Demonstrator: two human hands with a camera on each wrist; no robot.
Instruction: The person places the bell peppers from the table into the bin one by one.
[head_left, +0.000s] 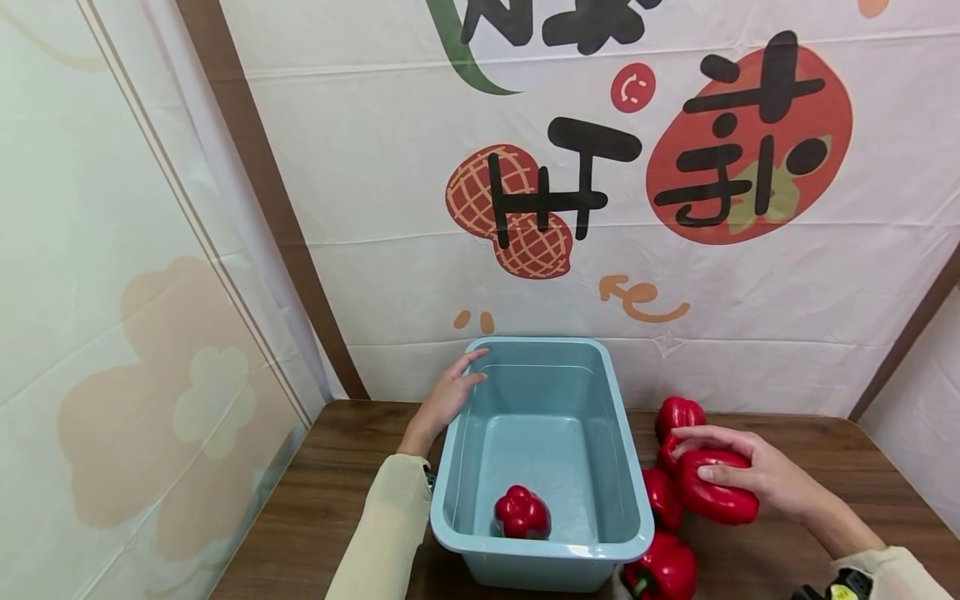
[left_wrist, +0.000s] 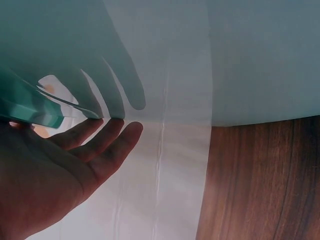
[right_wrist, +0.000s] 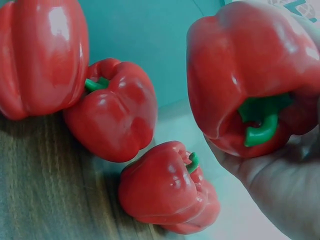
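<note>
On the wooden table stands a deep light-blue plastic tub [head_left: 542,547] with one red bell pepper [head_left: 521,512] inside, at its near end. My left hand [head_left: 447,392] is at the tub's left rim, two digits reaching over it; in the left wrist view, the other fingers [left_wrist: 107,142] lie against the glossy outer wall. Right of the tub, my right hand [head_left: 757,475] grips another red bell pepper [head_left: 716,492] between thumb and fingers. The right wrist view shows this held pepper [right_wrist: 250,60] with its green stem toward the camera.
Several more red bell peppers line the tub's right side, among them a front one [head_left: 663,567], a middle one [head_left: 662,497] and a back one [head_left: 678,414]. A printed white cloth [head_left: 390,275] hangs behind the table, with another cloth [head_left: 150,333] on the left.
</note>
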